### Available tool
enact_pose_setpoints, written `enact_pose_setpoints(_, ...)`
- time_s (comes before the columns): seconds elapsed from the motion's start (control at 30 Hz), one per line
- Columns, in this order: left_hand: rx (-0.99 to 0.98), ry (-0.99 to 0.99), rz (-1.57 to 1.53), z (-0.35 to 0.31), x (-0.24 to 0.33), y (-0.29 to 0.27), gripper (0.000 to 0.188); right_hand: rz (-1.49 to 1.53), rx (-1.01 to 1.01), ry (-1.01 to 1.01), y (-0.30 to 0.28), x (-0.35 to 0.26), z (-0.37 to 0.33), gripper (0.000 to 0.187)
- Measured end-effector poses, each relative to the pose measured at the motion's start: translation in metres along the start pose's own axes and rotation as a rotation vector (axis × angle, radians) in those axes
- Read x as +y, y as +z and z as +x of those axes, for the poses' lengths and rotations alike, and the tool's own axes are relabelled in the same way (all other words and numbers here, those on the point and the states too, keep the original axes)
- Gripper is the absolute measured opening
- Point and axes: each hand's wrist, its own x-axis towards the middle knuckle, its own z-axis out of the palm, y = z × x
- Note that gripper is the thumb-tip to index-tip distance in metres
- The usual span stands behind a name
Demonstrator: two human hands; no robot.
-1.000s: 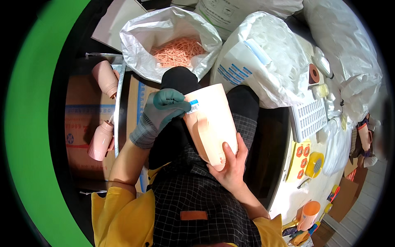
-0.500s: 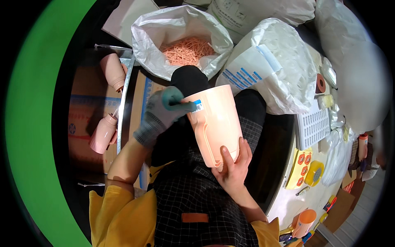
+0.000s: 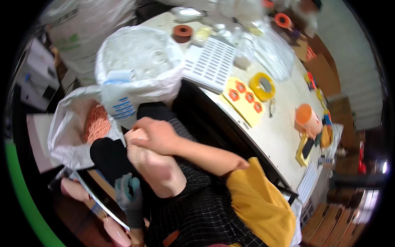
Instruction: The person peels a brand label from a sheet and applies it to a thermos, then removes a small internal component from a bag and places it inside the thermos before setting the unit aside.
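Note:
A peach-coloured soft moulded piece (image 3: 158, 175) lies on my lap over a black checked apron. My right hand (image 3: 158, 136), bare, is closed over its upper end. My left hand (image 3: 128, 196), in a grey-green glove, rests against the piece's lower left side. The blur hides whether its fingers hold anything. A black rounded shape (image 3: 108, 154) sits just left of the piece.
An open plastic bag of orange-pink bits (image 3: 96, 123) and a white sack (image 3: 138, 68) lie beyond my knees. The table (image 3: 275, 131) on the right carries a white grid tray (image 3: 210, 62), a yellow sheet with orange rings (image 3: 243, 96), a yellow tape roll (image 3: 263, 84) and an orange cup (image 3: 306, 117). More peach pieces (image 3: 74, 190) lie lower left.
The view has swung to the right, toward the table. My right hand moved from the piece's lower end to its upper end; my gloved left hand dropped from the top to its lower side.

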Motion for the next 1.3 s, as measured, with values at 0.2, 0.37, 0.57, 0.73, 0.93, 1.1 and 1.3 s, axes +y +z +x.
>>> enact_pose_setpoints(0.2, 0.211, 0.589, 0.293, 0.049, 0.072, 0.044, 0.064, 0.249, 0.430, -0.201, -0.012, 0.060, -0.023, 0.037)
enact_pose_setpoints(0.37, 0.147, 0.451, 0.169, 0.067, 0.041, 0.046, 0.066, -0.241, 1.361, 0.561, -0.191, 0.246, -0.175, 0.033)
enact_pose_setpoints(0.57, 0.072, 0.394, 0.232, 0.080, 0.035, 0.041, 0.068, -0.585, 0.990, 0.979, -0.238, 0.289, -0.228, 0.033)
enact_pose_setpoints(0.73, 0.073, 0.447, 0.191, 0.081, 0.033, 0.035, 0.060, -0.642, 0.819, 0.790, -0.237, 0.281, -0.296, 0.025)
enact_pose_setpoints(0.93, 0.099, 0.585, 0.354, 0.108, 0.062, 0.025, 0.071, -0.701, 0.910, 0.857, -0.236, 0.286, -0.271, 0.032)
enact_pose_setpoints(1.1, -0.145, 0.887, 0.218, 0.162, 0.158, 0.055, 0.071, -0.722, 1.026, 0.838, -0.238, 0.293, -0.284, 0.038)
enact_pose_setpoints(1.3, -0.301, 0.867, 0.447, 0.223, 0.202, 0.121, 0.085, -0.386, 1.021, 0.268, -0.222, 0.229, -0.148, 0.031)
